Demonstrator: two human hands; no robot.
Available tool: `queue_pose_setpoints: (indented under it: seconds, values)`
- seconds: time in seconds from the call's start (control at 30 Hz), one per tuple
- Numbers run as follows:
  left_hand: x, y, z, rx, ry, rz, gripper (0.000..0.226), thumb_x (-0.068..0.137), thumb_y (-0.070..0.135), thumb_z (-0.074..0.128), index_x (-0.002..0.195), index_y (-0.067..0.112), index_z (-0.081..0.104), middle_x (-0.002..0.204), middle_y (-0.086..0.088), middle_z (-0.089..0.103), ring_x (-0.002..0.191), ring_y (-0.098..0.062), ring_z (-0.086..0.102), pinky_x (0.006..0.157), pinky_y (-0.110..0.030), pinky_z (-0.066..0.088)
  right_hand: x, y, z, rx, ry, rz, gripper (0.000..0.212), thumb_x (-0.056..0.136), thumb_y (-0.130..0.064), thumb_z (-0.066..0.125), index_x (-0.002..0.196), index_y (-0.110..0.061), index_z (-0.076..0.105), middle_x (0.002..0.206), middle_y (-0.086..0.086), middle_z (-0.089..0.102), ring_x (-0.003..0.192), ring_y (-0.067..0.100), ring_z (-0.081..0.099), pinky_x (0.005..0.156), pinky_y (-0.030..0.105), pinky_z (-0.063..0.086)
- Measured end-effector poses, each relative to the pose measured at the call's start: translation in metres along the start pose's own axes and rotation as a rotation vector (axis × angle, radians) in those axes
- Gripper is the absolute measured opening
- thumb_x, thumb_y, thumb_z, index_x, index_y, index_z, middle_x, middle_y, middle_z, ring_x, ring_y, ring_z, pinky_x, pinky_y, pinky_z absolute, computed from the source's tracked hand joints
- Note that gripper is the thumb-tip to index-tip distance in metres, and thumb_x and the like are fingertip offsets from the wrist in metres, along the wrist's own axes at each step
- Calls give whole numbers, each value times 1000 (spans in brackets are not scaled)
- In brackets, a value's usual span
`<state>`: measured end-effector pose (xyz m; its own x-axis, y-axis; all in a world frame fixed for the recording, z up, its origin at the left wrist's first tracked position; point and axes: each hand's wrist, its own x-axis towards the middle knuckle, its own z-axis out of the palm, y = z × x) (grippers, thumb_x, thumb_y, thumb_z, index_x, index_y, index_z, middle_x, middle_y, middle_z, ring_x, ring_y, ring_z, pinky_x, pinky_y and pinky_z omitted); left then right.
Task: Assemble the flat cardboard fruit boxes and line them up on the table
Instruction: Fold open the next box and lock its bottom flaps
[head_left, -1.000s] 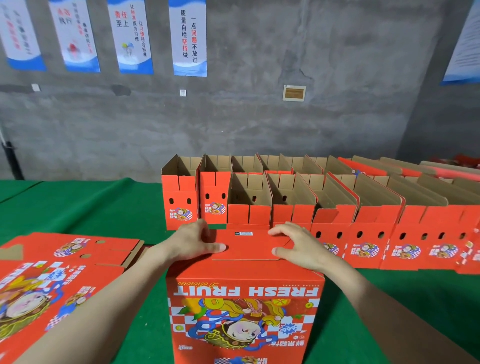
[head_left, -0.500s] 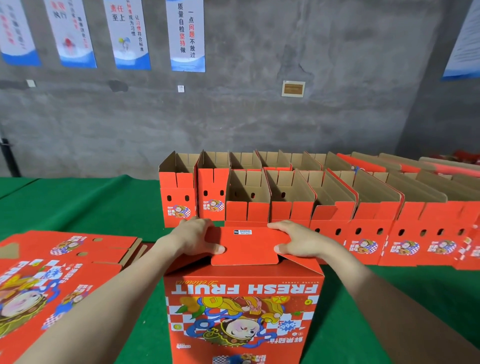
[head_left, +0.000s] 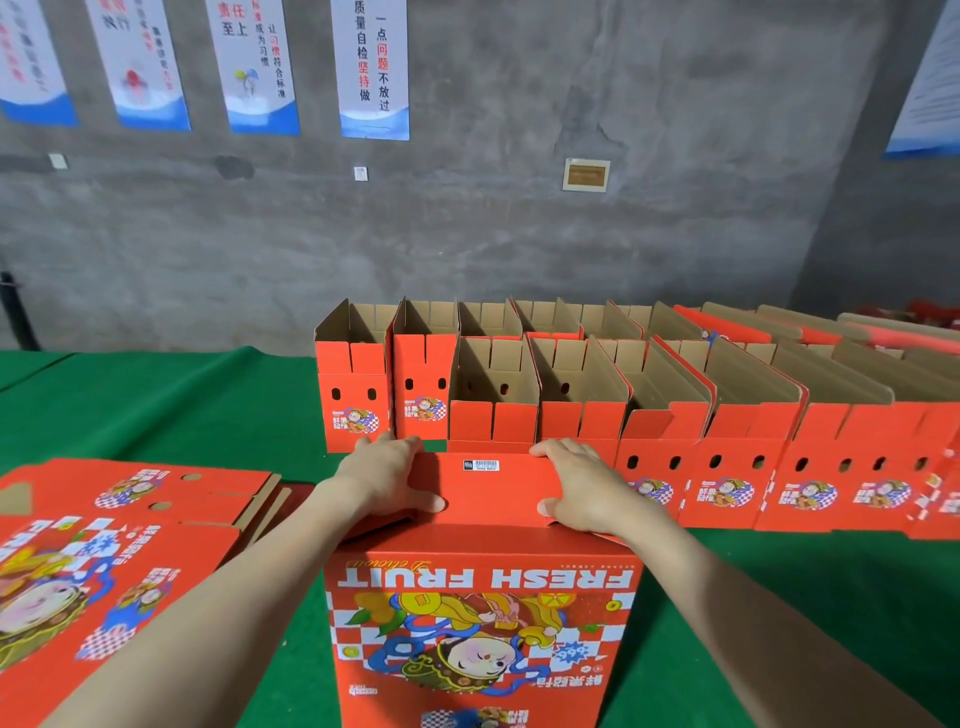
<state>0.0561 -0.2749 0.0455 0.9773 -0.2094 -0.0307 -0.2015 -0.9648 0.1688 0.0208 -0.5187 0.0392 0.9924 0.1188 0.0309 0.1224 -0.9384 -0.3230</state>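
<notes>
A red "FRESH FRUIT" cardboard box (head_left: 480, 623) stands upside down right in front of me on the green table (head_left: 156, 410). Its red bottom flap (head_left: 493, 493), with a barcode sticker, lies folded across the top. My left hand (head_left: 387, 480) grips the flap's left end, thumb on top. My right hand (head_left: 584, 486) holds its right end the same way. Behind it, several assembled open boxes (head_left: 582, 395) stand in two rows. A stack of flat boxes (head_left: 104, 551) lies at the left.
The rows of assembled boxes run to the right edge of view. A grey concrete wall (head_left: 467, 234) with hanging posters rises behind the table. Bare green cloth shows at the far left and at the near right.
The flap was lifted half a second ago and now lies pressed flatter across the box. Both hands stay at its ends. My view has dropped slightly.
</notes>
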Motion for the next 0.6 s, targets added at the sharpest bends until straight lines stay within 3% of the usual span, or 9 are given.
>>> queue_pose_setpoints:
  seconds: [0.1, 0.2, 0.3, 0.37, 0.47, 0.53, 0.6]
  values:
    - [0, -1, -2, -23, -14, 5, 77, 70, 63, 70, 133, 29, 44, 128, -8, 48, 121, -33, 40, 100, -43, 41, 0, 3, -2, 19, -3, -13, 68, 86, -26, 67, 143, -31, 31, 145, -4, 35, 135, 19, 30, 110, 43, 33]
    - [-2, -8, -8, -171, 3, 75, 75, 73, 53, 74, 136, 23, 48, 131, -5, 54, 122, -25, 48, 101, -30, 38, -2, 9, -7, 146, -21, -42, 64, 86, -25, 67, 143, -28, 36, 144, -1, 37, 132, 19, 36, 108, 34, 34]
    - [-8, -18, -9, -660, 137, 44, 77, 69, 24, 85, 137, 15, 50, 118, 2, 62, 104, -8, 64, 87, -15, 45, -5, 15, -9, 296, 52, -26, 59, 83, -21, 72, 137, -23, 47, 139, 1, 41, 127, 17, 42, 102, 28, 34]
    - [-14, -27, -6, -1063, 237, -78, 68, 74, 10, 79, 135, 13, 50, 112, 1, 63, 90, -3, 68, 78, -16, 51, -8, 20, -11, 548, 156, 23, 52, 84, -15, 72, 132, -19, 54, 137, 3, 46, 123, 17, 44, 97, 25, 34]
    - [-23, -46, 6, -1300, 254, -265, 50, 88, 31, 66, 131, 13, 51, 132, -10, 55, 118, -27, 55, 102, -47, 42, -15, 34, -7, 1111, 329, 215, 38, 94, -14, 58, 131, -12, 53, 136, 7, 52, 111, 14, 51, 89, 25, 39]
    - [-38, -54, 13, -1275, 155, -310, 55, 92, 49, 53, 129, 9, 52, 130, -11, 55, 120, -32, 52, 101, -49, 40, -25, 51, 5, 1199, 365, 414, 34, 99, -18, 49, 131, -8, 52, 135, 9, 53, 119, 21, 51, 98, 33, 36]
    - [-50, -57, 21, -1255, 74, -362, 56, 95, 53, 42, 120, 6, 56, 131, -15, 55, 119, -33, 53, 100, -44, 43, -38, 69, 27, 1128, 238, 568, 26, 101, -22, 45, 113, -6, 61, 111, 10, 68, 108, 28, 60, 95, 41, 45]
